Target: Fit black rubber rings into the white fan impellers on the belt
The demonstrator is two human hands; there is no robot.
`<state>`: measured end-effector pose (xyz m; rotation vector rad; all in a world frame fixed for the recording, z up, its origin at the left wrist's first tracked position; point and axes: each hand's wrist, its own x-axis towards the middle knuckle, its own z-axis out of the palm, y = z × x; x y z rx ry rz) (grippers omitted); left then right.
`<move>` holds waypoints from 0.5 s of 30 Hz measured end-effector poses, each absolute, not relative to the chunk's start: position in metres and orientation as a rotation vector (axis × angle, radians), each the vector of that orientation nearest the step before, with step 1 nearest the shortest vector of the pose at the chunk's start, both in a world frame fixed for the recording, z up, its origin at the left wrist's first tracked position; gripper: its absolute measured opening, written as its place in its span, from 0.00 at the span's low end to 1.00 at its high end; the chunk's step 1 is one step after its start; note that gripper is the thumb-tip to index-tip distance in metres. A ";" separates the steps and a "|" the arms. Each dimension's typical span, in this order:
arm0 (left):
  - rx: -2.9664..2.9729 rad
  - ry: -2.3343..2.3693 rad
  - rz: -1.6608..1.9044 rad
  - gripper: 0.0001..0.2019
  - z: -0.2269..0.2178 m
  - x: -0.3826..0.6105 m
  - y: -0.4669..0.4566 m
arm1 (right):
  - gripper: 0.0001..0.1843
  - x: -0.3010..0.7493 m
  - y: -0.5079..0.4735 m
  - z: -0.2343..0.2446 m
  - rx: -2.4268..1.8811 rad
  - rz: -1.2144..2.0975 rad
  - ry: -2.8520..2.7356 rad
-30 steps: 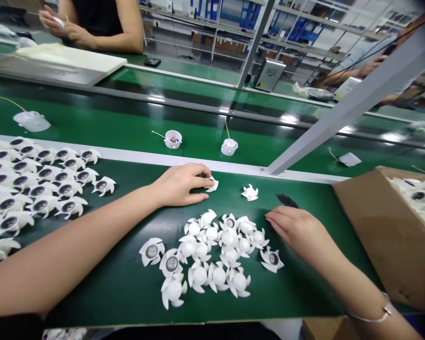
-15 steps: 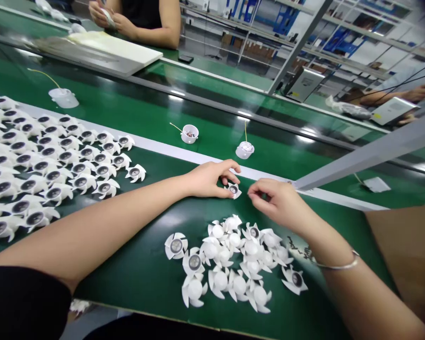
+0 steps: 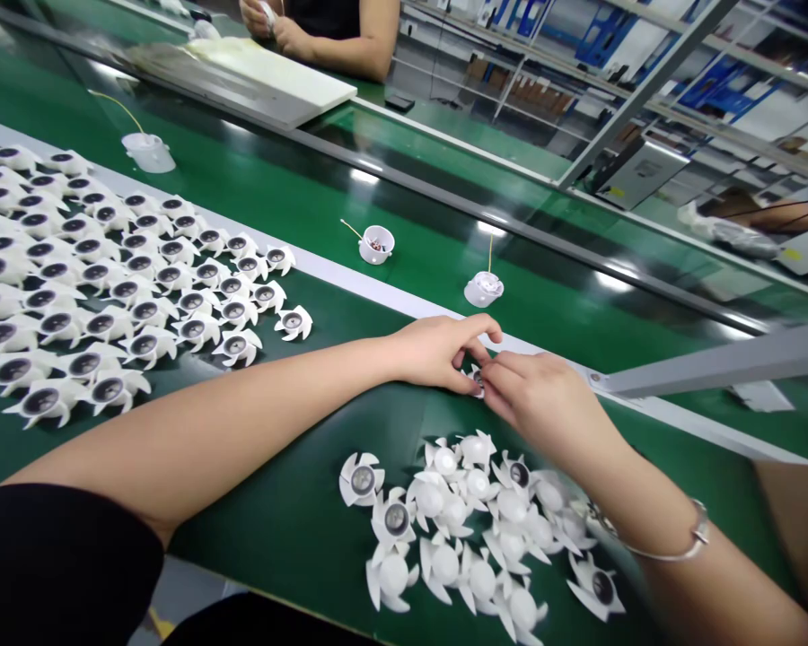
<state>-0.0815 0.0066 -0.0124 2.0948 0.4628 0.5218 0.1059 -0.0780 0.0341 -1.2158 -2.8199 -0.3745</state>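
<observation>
My left hand pinches a small white fan wheel between thumb and fingers, just above the green worktop. My right hand has its fingertips pressed together against the wheel's hub from the right. Whatever those fingertips hold is hidden. Below the hands lies a loose pile of white fan wheels, most with their domed side up and a few showing dark round hubs. On the left, many more fan wheels lie in rows, hubs facing up.
Beyond the pale rail, white round housings with thin yellow wires sit on the green belt. A slanted metal post rises at right, near a brown cardboard piece. Across the belt, a co-worker's hands hold a white part.
My right hand has moved left until its fingertips meet the fan wheel in my left hand. The whole view has shifted slightly.
</observation>
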 end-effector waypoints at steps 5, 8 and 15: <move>2.048 0.477 0.500 0.29 -0.011 -0.081 0.007 | 0.13 0.102 -0.091 0.032 -1.095 -0.559 -2.858; 2.034 0.488 0.486 0.28 -0.011 -0.082 0.006 | 0.12 0.105 -0.101 0.033 -1.067 -0.643 -2.901; 2.105 0.485 0.469 0.27 -0.008 -0.083 0.009 | 0.11 0.100 -0.053 0.072 -1.311 -0.340 -2.458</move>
